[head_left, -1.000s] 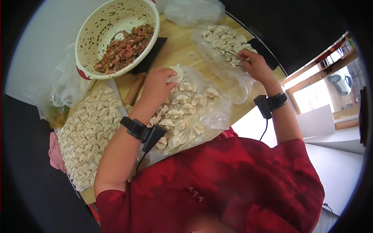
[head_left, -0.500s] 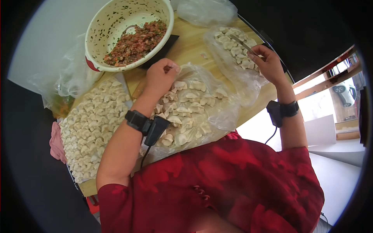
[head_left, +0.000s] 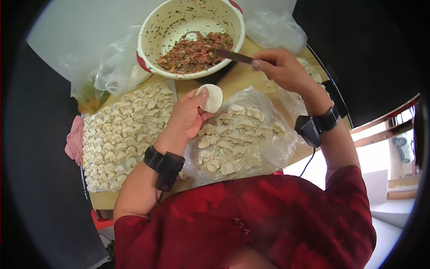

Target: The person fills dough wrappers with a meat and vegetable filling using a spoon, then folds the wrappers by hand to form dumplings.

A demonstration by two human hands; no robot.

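Observation:
A round white dumpling wrapper [head_left: 212, 98] is pinched at its edge by my left hand [head_left: 187, 115], thumb on top. My right hand [head_left: 285, 71] grips a flat metal spreader [head_left: 234, 56], whose blade tip reaches over the right rim of a cream bowl [head_left: 240, 39]. Inside the bowl lies minced meat filling [head_left: 195, 53] with green bits; a curved object partly shows behind it. Just below the wrapper, folded dumplings [head_left: 237, 134] rest on a clear plastic bag. To the left, many dumplings [head_left: 127, 134] stand in rows on a board.
Behind my right hand, more dumplings [head_left: 309, 69] sit on plastic, partly covered. Crumpled clear bags [head_left: 280, 31] lie at the back right, others [head_left: 117, 67] at the back left. A pink cloth [head_left: 74, 141] hangs at the table's left edge.
My left hand now shows a wrapper, raised between thumb and fingers. My right hand has swung left from the far dumplings to the bowl, spreader in hand. The camera view has shifted.

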